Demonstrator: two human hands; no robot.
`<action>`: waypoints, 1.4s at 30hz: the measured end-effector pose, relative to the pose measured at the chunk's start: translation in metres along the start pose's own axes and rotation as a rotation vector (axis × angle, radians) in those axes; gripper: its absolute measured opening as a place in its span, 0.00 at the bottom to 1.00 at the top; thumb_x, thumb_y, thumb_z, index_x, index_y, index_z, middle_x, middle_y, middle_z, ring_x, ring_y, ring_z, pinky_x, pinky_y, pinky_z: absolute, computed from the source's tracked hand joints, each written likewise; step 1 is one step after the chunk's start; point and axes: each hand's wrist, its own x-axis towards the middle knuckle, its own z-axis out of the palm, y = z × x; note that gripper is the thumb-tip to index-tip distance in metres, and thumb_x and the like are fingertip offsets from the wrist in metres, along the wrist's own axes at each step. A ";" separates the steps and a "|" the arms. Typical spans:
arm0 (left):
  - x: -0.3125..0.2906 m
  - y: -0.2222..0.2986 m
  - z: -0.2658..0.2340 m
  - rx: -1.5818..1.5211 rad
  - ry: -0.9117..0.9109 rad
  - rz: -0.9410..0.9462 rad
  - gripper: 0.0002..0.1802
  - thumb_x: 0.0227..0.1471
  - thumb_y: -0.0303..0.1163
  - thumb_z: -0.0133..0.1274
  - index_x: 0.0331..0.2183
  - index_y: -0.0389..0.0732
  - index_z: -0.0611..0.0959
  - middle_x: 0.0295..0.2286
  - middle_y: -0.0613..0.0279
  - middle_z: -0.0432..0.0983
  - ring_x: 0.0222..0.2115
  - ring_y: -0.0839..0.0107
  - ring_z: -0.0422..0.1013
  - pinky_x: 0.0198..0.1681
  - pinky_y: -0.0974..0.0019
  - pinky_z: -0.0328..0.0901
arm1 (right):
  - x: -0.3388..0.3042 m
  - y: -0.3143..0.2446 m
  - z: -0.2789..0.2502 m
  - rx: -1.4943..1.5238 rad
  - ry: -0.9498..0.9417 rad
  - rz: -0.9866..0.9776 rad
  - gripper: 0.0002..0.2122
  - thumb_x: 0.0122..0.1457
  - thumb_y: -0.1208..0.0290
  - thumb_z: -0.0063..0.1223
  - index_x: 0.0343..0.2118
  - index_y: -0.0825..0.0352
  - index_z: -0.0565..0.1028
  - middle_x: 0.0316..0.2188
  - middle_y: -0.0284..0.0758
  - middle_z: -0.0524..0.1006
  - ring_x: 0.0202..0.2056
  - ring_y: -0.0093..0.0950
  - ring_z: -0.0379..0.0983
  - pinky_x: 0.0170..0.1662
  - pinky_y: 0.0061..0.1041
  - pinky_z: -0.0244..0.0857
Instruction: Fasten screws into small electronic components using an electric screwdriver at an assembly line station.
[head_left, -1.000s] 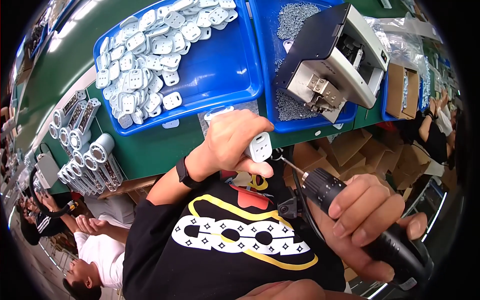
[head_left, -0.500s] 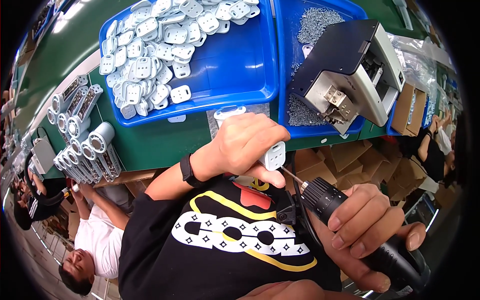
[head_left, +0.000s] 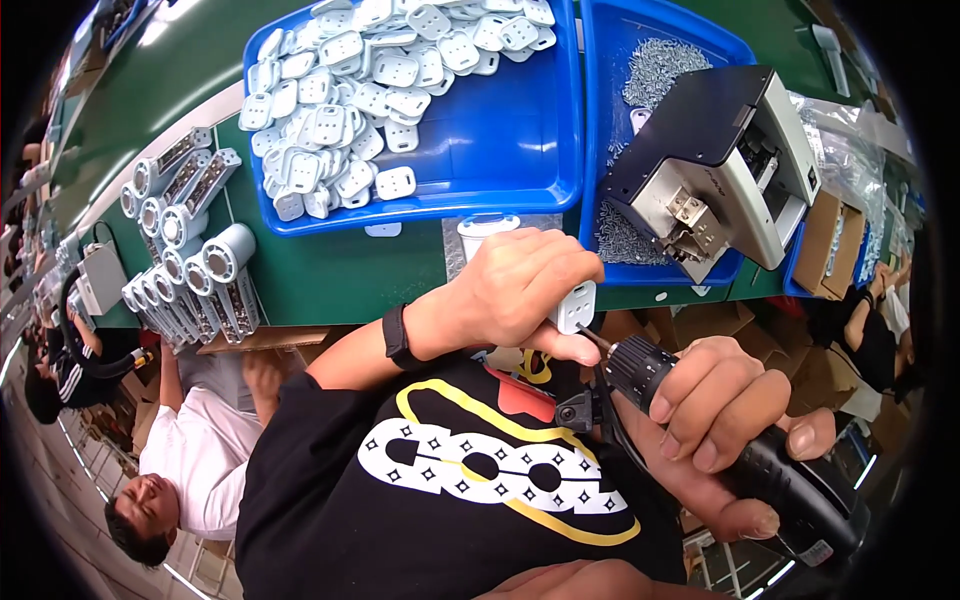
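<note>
My left hand (head_left: 520, 285) is closed around a white plastic housing, with its flat white end plate (head_left: 575, 308) showing beyond the fingers. In my right hand (head_left: 715, 425) is a black electric screwdriver (head_left: 645, 368), gripped round its body. Its thin bit reaches the plate's lower right edge; the exact contact point is too small to make out. A white round-ended part (head_left: 487, 226) shows just behind my left knuckles; whether it belongs to the held housing, I cannot tell.
Many white plates are heaped in a blue tray (head_left: 420, 212). Beside it, a second blue tray (head_left: 597, 100) holds loose screws and a black-and-silver screw feeder (head_left: 700, 130). White cylindrical assemblies (head_left: 205, 270) stand at left on the green table (head_left: 350, 280). Another person (head_left: 195, 460) sits lower left.
The screwdriver has come closer to the white plate, its bit now reaching the lower edge. The whole view has shifted, with the trays appearing further right.
</note>
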 end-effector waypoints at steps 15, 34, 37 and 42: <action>0.140 -0.102 -0.251 1.142 -0.472 -0.329 0.31 0.49 0.47 0.62 0.50 0.40 0.76 0.45 0.53 0.75 0.48 0.53 0.72 0.53 0.48 0.63 | 0.034 0.113 0.050 -1.051 -0.318 0.240 0.22 0.55 0.73 0.65 0.50 0.66 0.68 0.25 0.41 0.80 0.26 0.39 0.81 0.30 0.36 0.73; -0.204 0.101 -0.185 1.614 0.361 -0.822 0.21 0.45 0.37 0.70 0.38 0.39 0.80 0.41 0.56 0.72 0.44 0.67 0.67 0.42 0.68 0.63 | 0.042 0.144 0.064 -1.043 -0.383 0.279 0.20 0.55 0.74 0.63 0.50 0.66 0.69 0.24 0.40 0.79 0.23 0.32 0.78 0.27 0.32 0.72; -0.197 0.105 -0.181 1.369 0.479 -0.731 0.22 0.46 0.40 0.69 0.39 0.38 0.79 0.42 0.56 0.72 0.45 0.67 0.67 0.45 0.67 0.64 | 0.034 0.120 0.056 -0.492 -0.321 0.646 0.22 0.55 0.73 0.65 0.50 0.68 0.68 0.22 0.32 0.75 0.18 0.20 0.70 0.23 0.21 0.65; -0.120 0.092 -0.153 -0.007 0.671 -0.476 0.26 0.53 0.46 0.64 0.44 0.36 0.76 0.40 0.55 0.75 0.41 0.68 0.72 0.45 0.64 0.68 | 0.001 0.069 0.053 -0.218 -0.285 0.816 0.26 0.53 0.72 0.68 0.51 0.69 0.66 0.22 0.29 0.73 0.17 0.17 0.67 0.22 0.16 0.60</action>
